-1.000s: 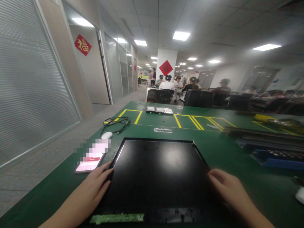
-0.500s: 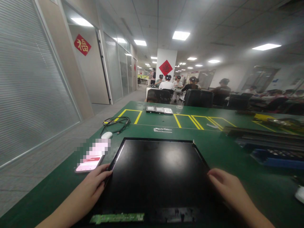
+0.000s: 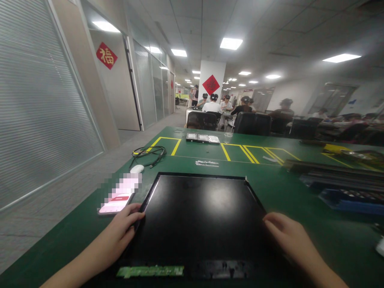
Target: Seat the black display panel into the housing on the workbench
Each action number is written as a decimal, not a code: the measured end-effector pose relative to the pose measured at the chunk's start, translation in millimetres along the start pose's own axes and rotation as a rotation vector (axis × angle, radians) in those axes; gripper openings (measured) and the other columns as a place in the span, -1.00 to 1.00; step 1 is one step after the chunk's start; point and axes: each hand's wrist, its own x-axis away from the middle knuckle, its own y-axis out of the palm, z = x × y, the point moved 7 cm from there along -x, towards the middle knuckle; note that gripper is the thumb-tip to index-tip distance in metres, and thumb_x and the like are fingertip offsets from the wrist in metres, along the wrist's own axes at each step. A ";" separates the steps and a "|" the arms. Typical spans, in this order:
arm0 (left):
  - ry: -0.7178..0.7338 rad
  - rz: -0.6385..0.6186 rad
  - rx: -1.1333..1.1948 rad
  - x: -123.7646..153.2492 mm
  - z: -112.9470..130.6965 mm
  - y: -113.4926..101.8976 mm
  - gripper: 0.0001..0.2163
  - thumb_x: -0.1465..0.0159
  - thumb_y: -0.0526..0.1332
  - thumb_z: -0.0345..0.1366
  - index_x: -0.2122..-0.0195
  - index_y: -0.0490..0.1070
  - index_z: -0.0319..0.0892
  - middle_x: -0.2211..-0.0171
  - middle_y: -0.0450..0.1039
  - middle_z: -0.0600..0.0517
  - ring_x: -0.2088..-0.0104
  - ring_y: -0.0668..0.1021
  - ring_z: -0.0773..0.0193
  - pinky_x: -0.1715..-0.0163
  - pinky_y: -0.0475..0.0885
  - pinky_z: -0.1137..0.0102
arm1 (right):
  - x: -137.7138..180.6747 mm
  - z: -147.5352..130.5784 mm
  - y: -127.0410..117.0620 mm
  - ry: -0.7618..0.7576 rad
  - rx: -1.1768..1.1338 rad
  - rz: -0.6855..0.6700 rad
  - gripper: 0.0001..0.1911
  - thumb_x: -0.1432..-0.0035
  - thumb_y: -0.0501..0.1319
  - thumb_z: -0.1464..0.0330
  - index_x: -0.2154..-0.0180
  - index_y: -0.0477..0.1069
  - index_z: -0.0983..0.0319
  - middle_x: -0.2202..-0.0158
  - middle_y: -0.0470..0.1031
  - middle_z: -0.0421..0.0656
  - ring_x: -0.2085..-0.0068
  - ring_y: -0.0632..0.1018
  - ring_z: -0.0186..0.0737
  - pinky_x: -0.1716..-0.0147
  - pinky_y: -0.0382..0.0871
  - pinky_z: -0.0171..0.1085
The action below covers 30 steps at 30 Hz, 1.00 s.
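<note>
A black monitor screen panel [image 3: 204, 220] lies face up in front of me, its dark surface reflecting a ceiling light. Along its near edge a green circuit board strip [image 3: 150, 271] is exposed. My left hand [image 3: 126, 225] grips the panel's left side, the thumb and fingers closed about the rim. On the opposite side, my right hand [image 3: 283, 230] is closed on the right rim, with some of its fingertips hidden under the edge. Just beyond my left hand is a phone [image 3: 115, 203] with a lit pink screen, partly pixelated.
The green table [image 3: 75, 234] carries a white mouse [image 3: 137, 169], a coiled black cable [image 3: 150, 155] and several hard drives [image 3: 202, 138] at the far side. Blurred dark strips and a blue part [image 3: 345, 200] lie to the right. People sit at tables beyond.
The whole view has shifted very slightly. Both hands stay on the panel's sides, and the panel keeps its place on the table.
</note>
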 end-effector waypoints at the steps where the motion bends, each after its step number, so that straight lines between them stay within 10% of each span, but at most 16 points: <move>1: 0.000 0.000 0.002 0.5 0.0 -0.3 -0.63 -0.26 0.04 -0.37 0.01 0.54 -0.07 -0.18 0.41 -0.17 -0.17 0.47 -0.04 -0.16 0.38 0.10 | -0.2 0.1 0.3 -0.002 -0.003 -0.001 -0.67 -0.05 0.10 0.09 0.40 0.58 0.08 0.32 0.65 -0.16 0.28 0.62 -0.06 0.26 0.45 -0.16; 30: -0.134 -0.034 0.154 -0.6 14.5 -12.6 -0.56 -0.32 0.06 -0.34 -0.19 0.44 0.04 -0.25 0.43 0.00 -0.24 0.42 0.01 -0.23 0.23 0.08 | -4.6 21.8 -5.6 0.122 -0.076 0.082 -0.65 0.03 0.18 0.10 0.28 0.59 0.12 0.29 0.65 -0.16 0.40 0.60 -0.13 0.38 0.47 -0.19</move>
